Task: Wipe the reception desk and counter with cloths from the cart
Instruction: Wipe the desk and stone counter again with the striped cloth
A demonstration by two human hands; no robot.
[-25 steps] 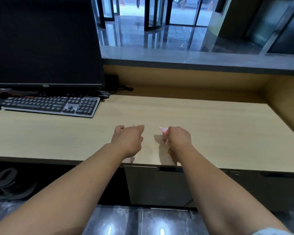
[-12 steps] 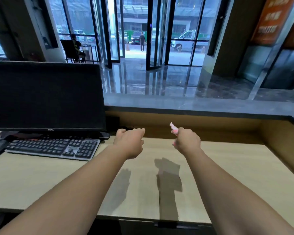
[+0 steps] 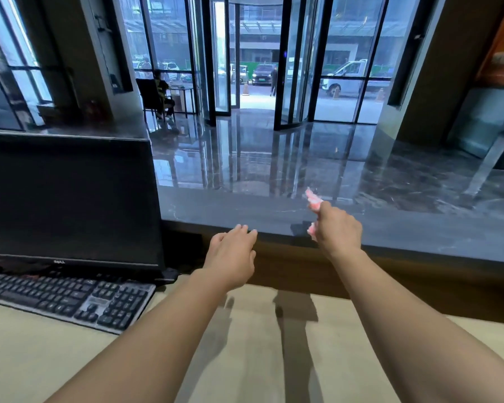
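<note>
A glass-fronted lobby lies beyond the dark grey stone upper tabletop [image 3: 390,228]. The right hand [image 3: 336,228] has its grip clenched around a small bunched pink cloth [image 3: 313,197] above that ledge; the left hand [image 3: 233,254] hovers released, fingers extended, over the pale wooden lower tabletop [image 3: 70,353].

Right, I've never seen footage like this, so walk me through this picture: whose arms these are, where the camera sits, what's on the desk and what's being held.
No machine here: the camera is worn on a person's head, looking forward and down, so the two bare arms are the wearer's own. The left hand is empty, its fingers loosely extended, reaching toward the dark stone counter. The right hand is closed on a bunched pink cloth, raised over that counter's near edge. Below lies the pale wooden desk, with a black keyboard and a dark monitor on the left. Beyond the counter are a glossy lobby floor and glass doors.
</note>
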